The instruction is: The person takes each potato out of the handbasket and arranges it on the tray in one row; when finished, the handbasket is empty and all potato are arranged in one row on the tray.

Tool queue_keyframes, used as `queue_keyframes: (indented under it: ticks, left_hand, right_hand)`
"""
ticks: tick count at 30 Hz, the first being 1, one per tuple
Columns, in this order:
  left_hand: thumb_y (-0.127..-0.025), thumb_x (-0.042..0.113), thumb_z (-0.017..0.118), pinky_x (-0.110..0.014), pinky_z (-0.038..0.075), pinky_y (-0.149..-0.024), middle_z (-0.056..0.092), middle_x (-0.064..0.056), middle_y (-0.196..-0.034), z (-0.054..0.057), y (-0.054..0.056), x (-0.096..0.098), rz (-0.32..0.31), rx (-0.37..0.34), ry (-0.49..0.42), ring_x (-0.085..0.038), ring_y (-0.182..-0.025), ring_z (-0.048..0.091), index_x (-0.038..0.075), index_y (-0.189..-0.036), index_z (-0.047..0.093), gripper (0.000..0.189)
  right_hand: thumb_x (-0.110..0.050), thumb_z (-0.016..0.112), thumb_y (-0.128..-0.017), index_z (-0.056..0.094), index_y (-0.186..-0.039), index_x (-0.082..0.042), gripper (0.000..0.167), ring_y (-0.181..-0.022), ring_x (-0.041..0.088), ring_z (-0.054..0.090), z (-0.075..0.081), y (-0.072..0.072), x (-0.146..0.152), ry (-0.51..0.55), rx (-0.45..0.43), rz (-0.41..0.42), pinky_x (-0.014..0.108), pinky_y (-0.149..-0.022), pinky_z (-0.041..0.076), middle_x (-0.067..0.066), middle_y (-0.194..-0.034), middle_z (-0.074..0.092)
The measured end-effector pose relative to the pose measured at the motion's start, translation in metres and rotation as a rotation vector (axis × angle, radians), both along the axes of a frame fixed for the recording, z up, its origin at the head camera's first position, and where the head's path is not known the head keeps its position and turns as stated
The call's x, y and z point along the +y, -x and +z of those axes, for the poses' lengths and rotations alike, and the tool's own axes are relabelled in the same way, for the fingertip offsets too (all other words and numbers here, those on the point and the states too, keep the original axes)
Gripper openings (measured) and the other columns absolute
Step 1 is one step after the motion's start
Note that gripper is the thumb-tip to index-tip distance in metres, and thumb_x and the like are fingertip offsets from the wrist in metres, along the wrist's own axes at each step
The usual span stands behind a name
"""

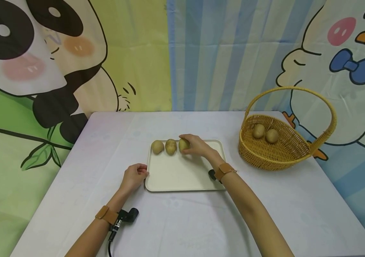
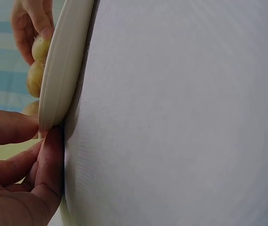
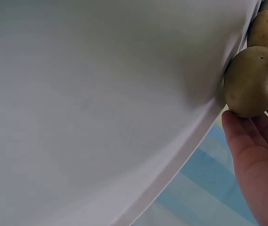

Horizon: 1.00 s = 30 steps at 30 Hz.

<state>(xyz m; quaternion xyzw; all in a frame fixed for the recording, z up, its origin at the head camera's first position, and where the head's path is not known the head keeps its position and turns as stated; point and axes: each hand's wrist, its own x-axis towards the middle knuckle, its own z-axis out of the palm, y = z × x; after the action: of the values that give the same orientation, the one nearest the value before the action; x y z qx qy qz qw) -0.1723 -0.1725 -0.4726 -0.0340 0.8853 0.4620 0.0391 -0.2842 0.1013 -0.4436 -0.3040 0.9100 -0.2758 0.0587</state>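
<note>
A cream tray (image 1: 182, 175) lies on the table, with a row of potatoes along its far side. My right hand (image 1: 196, 145) grips the rightmost potato (image 1: 184, 144), fingers and thumb curled round it. In the right wrist view this potato (image 3: 251, 82) sits right at the tray's floor. To its left are a mottled potato (image 1: 171, 146) and a rounder potato (image 1: 157, 146). At the tray's left edge my left hand (image 1: 135, 176) pinches the rim. The left wrist view has the thumb above the rim (image 2: 60, 70) and a finger under it.
A wicker basket (image 1: 265, 162) with a tall arched handle stands on the table's right side. Two potatoes, one left (image 1: 259, 131) and one right (image 1: 272, 136), lie in it. A white cloth (image 1: 176, 221) covers the table. A cartoon-printed curtain (image 1: 208, 53) hangs behind it.
</note>
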Motion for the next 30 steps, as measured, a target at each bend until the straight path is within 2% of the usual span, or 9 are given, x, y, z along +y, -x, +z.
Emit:
queue_keyframes:
  ticks: [7,15,24,30]
  left_hand:
    - [-0.083,0.004,0.063,-0.025,0.045,-0.064,0.062,-0.013,-0.088,-0.001,0.000,0.000,-0.003,-0.003,0.004,-0.019,-0.077,0.057,-0.007,-0.106,0.062,0.026]
    - [-0.083,0.003,0.063,-0.024,0.045,-0.063,0.062,-0.013,-0.088,0.000,0.000,0.000,-0.003,0.004,0.009,-0.020,-0.077,0.057,-0.007,-0.106,0.062,0.026]
    - [-0.083,0.004,0.063,-0.024,0.045,-0.063,0.062,-0.013,-0.088,0.001,0.000,0.001,-0.003,0.001,0.017,-0.020,-0.078,0.057,-0.007,-0.107,0.062,0.025]
    - [-0.084,0.003,0.063,-0.025,0.045,-0.064,0.062,-0.014,-0.088,0.001,0.000,0.000,-0.003,0.000,0.024,-0.020,-0.078,0.057,-0.007,-0.107,0.062,0.026]
  right_hand:
    - [-0.019,0.073,-0.080,0.041,-0.137,0.000,0.068,-0.122,0.029,0.046,0.001,-0.001,0.000,-0.002,-0.005,-0.020,0.039,-0.103,0.035,0.016,-0.136,0.047]
    - [-0.020,0.073,-0.080,0.040,-0.138,0.001,0.070,-0.128,0.031,0.040,0.007,-0.003,0.002,-0.001,0.012,-0.006,0.040,-0.107,0.029,0.018,-0.138,0.045]
    - [-0.026,0.073,-0.081,0.037,-0.141,-0.004,0.073,-0.133,0.029,0.035,0.015,-0.006,0.007,0.003,-0.021,-0.040,0.039,-0.109,0.026,0.014,-0.143,0.040]
    - [-0.020,0.072,-0.082,0.038,-0.140,-0.001,0.070,-0.128,0.033,0.041,0.024,-0.010,0.016,0.050,0.018,-0.030,0.041,-0.104,0.033,0.014,-0.143,0.040]
